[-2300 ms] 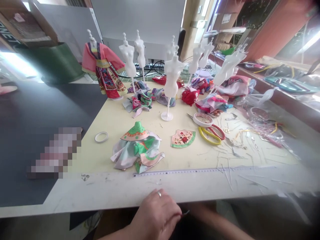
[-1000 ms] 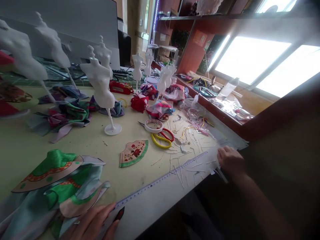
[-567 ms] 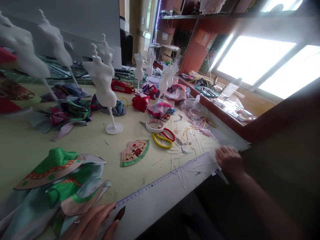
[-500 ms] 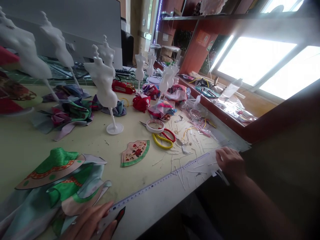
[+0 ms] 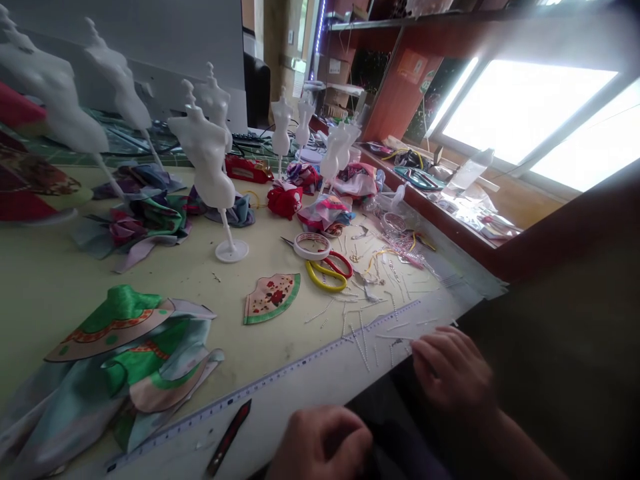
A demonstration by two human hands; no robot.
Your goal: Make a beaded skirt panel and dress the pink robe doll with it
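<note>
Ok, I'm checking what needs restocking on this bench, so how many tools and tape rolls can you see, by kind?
Scissors: 1
Tape roll: 1
Ruler: 1
Cutter: 1
Total: 4

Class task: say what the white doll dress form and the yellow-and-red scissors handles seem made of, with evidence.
The white doll dress form looks like moulded plastic: smooth, satin, one even colour. The scissors handles look like glossy plastic, solid and shiny, though a rubber coating cannot be ruled out.
</note>
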